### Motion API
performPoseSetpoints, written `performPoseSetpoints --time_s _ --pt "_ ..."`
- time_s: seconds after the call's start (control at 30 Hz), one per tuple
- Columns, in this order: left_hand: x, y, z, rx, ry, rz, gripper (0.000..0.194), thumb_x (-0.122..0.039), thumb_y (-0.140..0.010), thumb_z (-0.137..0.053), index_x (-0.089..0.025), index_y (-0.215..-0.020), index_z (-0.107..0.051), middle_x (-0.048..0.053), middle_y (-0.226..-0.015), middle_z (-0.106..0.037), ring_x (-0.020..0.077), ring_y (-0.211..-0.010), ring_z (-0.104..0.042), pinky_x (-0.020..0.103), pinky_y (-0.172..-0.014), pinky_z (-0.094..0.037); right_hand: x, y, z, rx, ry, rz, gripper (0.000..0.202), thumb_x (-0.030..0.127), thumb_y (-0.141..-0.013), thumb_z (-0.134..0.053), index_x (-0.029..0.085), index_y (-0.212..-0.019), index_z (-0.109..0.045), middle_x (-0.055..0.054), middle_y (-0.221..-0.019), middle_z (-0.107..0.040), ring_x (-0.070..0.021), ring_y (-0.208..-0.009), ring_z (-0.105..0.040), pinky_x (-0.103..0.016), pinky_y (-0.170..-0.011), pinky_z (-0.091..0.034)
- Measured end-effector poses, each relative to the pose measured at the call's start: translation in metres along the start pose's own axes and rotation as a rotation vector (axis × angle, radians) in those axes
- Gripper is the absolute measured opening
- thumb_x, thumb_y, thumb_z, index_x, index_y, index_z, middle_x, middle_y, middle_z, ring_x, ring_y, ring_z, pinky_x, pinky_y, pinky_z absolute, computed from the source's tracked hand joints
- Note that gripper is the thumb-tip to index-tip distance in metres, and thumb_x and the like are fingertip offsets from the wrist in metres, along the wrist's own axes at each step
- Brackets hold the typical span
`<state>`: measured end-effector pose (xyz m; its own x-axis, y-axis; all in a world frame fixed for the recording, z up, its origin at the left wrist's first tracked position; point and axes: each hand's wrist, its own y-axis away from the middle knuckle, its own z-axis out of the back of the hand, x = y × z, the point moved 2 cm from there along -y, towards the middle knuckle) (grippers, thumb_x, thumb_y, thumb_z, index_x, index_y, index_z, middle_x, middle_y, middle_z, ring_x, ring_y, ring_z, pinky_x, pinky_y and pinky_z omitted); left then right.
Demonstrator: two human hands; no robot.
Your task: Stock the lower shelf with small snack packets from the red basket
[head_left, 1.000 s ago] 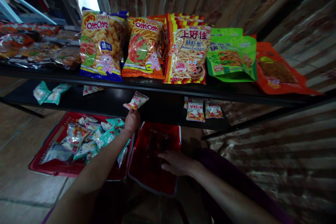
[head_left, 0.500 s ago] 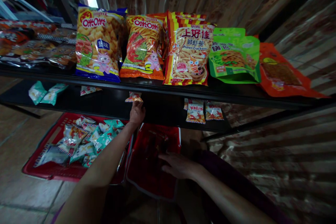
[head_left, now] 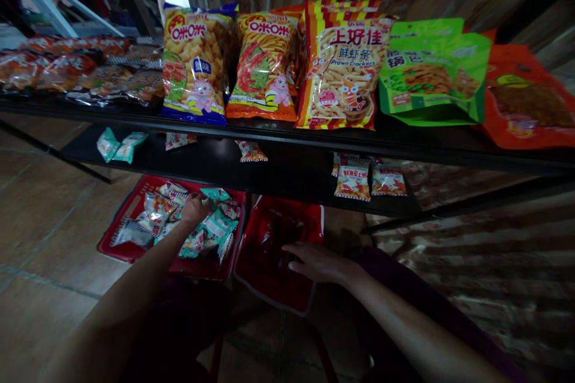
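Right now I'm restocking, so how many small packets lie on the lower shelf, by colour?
Teal packets: 2
Red-and-white packets, left and middle: 2
Orange packets at right: at least 2; more may lie behind
Total: at least 6

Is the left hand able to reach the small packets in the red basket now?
Probably yes. The left hand is already over the small packets in the open-topped red basket, and nothing lies between them.

lower shelf (head_left: 291, 182): bare between small packets | top shelf edge (head_left: 314, 140) overhangs it
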<state>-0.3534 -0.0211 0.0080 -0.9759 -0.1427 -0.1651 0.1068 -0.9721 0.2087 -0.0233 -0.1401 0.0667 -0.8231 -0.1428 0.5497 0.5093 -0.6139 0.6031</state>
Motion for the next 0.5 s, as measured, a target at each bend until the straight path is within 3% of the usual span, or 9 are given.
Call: performPoseSetpoints --time_s 0.13,0.27,0.4,0.43,0.5 --pt "0.021 0.021 -0.019 0.177 -0.041 -0.025 0.037 -0.04 -0.084 -0.048 -0.018 -0.111 -0.062 0.011 -0.111 -0.065 0.0236 -0.104 -0.061 0.03 -0.084 -0.047 0.003 -0.001 -0.001 0.017 0.024 -0.008 0.055 0.033 -0.085 -0.043 0.013 -0.136 -0.043 -0.017 -0.135 -0.049 -0.0295 -0.125 -0.047 -0.042 -0.104 -0.036" --pt "0.017 0.025 -0.038 0.271 -0.069 -0.06 0.039 -0.037 -0.084 -0.048 -0.014 -0.113 -0.06 0.013 -0.099 -0.068 0.0252 -0.094 -0.064 0.031 -0.076 -0.048 -0.001 -0.003 -0.002 0.024 0.057 -0.002 0.054 0.033 -0.085 -0.042 0.013 -0.136 -0.043 -0.017 -0.135 -0.05 -0.0277 -0.125 -0.047 -0.039 -0.104 -0.036" --pt "-0.008 0.029 -0.031 0.149 -0.116 -0.124 0.042 -0.021 -0.087 -0.037 -0.006 -0.124 -0.05 0.021 -0.116 -0.058 0.0284 -0.109 -0.055 0.04 -0.09 -0.043 -0.015 -0.005 -0.003 -0.012 0.057 -0.017 0.053 0.035 -0.086 -0.042 0.015 -0.135 -0.044 -0.015 -0.134 -0.051 -0.0269 -0.125 -0.047 -0.039 -0.103 -0.037" --pt "-0.02 0.033 -0.027 0.093 -0.121 -0.199 0.04 -0.017 -0.087 -0.034 -0.008 -0.122 -0.051 0.02 -0.119 -0.055 0.0277 -0.113 -0.051 0.04 -0.094 -0.041 -0.019 -0.004 -0.002 -0.021 0.057 -0.026 0.053 0.036 -0.086 -0.042 0.014 -0.135 -0.044 -0.015 -0.134 -0.051 -0.0272 -0.124 -0.048 -0.04 -0.103 -0.037" --pt "-0.052 0.044 -0.021 -0.029 -0.117 -0.48 0.034 -0.016 -0.087 -0.035 -0.012 -0.111 -0.058 0.016 -0.115 -0.056 0.026 -0.111 -0.05 0.039 -0.095 -0.04 -0.024 -0.002 0.0 -0.038 0.063 -0.042 0.054 0.035 -0.086 -0.041 0.013 -0.135 -0.043 -0.017 -0.133 -0.052 -0.028 -0.123 -0.048 -0.041 -0.102 -0.037"
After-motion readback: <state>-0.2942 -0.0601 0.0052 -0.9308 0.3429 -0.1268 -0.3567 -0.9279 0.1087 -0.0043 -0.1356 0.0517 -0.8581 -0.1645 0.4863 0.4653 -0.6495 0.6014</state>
